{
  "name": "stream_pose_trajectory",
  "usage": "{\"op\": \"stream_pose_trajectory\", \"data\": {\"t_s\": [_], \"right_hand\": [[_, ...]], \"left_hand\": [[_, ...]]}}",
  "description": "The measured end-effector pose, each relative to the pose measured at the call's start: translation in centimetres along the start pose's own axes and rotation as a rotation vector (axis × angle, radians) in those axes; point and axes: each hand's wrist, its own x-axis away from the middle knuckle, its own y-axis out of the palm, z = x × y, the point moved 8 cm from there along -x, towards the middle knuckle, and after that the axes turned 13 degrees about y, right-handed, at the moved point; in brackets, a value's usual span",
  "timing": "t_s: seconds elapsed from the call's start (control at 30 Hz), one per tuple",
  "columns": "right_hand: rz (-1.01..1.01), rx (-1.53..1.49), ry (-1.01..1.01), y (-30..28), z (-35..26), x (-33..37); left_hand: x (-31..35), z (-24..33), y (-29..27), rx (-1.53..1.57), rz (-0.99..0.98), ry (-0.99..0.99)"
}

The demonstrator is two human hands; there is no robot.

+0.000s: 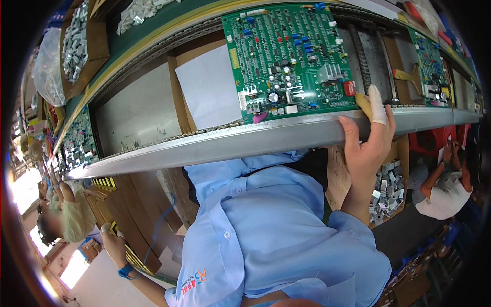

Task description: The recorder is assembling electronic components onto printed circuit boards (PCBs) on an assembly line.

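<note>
A green circuit board (286,61), full of small parts, lies across the rails of the conveyor line in front of me. My right hand (369,138) is at the board's near right corner, with its thumb against the grey metal rail (230,138). Yellow and white finger cots cover two of its fingertips, close to a red component (349,88). Those fingers are stretched out and apart. Down at the left, my left hand (113,243) is beside a yellow-and-black striped edge (134,258). Its thumb and forefinger show apart; the other fingers are hidden.
Another circuit board (432,66) sits further right on the line, and one (76,138) at the far left. Boxes of metal parts stand at upper left (84,46) and lower right (381,217). Co-workers are at left (76,220) and right (445,194).
</note>
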Motion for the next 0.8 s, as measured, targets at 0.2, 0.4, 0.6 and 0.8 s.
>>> {"op": "stream_pose_trajectory", "data": {"t_s": [0.2,0.4,0.6,0.8], "right_hand": [[0.02,0.011,-0.038,0.0,0.3,-0.4],[-0.013,0.052,-0.04,0.2,0.4,-0.9],[-0.065,0.049,-0.081,0.3,-1.5,-0.8],[-0.107,0.053,-0.059,0.7,-2.6,-0.3]], "left_hand": [[1.5,-9.9,0.4,0.598,0.246,-0.109],[-4.1,1.7,-12.2,1.068,0.496,0.061],[-9.8,23.0,-9.1,0.887,0.469,0.983],[-13.4,40.1,-6.7,1.656,-0.481,0.733]]}}
